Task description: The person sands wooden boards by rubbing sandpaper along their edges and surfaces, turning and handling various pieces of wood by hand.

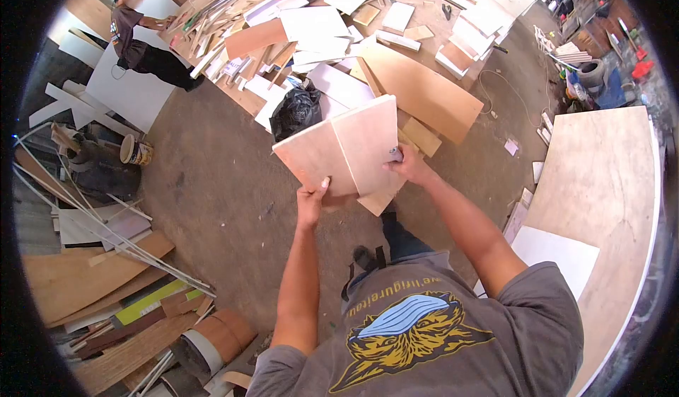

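Observation:
In front of me are two pale plywood panels [316, 158], held side by side or slightly overlapping, with a light seam running between them. My left hand [311, 202] is closed on the near edge of the left panel, its thumb lying on top. My right hand [409, 165] is closed at the right edge of the right-hand panel [368, 139]. A small grey thing shows at the right fingertips, too small to name. Beneath the panels, another board's corner [377, 202] sticks out towards me. A black plastic bag [297, 111] sits just behind the left panel.
Wood offcuts and white boards [315, 25] are heaped ahead, with a large brown board [417, 89] slanting off the heap. A co-worker [138, 39] stands at far left. Large plywood [598, 177] leans at right. Scrap wood [106, 277] and a bucket [136, 149] are at left.

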{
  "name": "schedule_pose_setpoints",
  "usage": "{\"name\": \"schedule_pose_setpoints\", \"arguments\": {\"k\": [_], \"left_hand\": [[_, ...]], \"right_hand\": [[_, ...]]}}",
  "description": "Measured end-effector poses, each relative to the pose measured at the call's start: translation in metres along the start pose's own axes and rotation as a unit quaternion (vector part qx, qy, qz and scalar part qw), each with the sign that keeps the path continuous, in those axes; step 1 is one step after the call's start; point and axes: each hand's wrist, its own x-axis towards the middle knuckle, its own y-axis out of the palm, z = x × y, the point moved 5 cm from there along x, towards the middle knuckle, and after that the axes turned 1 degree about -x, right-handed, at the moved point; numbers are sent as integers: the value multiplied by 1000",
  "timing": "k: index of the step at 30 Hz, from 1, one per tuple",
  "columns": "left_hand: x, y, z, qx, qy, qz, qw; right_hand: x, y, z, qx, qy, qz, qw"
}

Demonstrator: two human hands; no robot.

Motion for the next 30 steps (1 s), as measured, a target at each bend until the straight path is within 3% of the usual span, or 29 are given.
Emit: {"name": "schedule_pose_setpoints", "arguments": {"k": [5,9,11,15,18,20,26,29,30], "left_hand": [[33,2,-6,61,18,50,997],[43,9,-5,79,-11,70,994],[45,10,-4,76,-14,51,996],[59,13,8,35,-65,-39,997],[49,35,-13,89,-110,-123,982],[55,32,-3,93,-125,-132,979],[75,38,7,102,-135,-184,968],[78,51,-16,134,-125,-204,962],[79,51,-19,142,-132,-210,958]], "right_hand": [[13,-10,-8,-15,-53,-53,997],[8,-19,1,-127,0,-66,990],[3,-19,16,-167,37,-62,983],[10,-14,-10,-88,-3,-106,990],[26,-16,-19,-105,25,-119,987],[34,-17,-24,-134,41,-102,985],[62,-19,-42,-10,27,-174,984],[66,-32,-4,-48,94,-165,981],[77,-31,-22,-2,90,-170,981]]}}
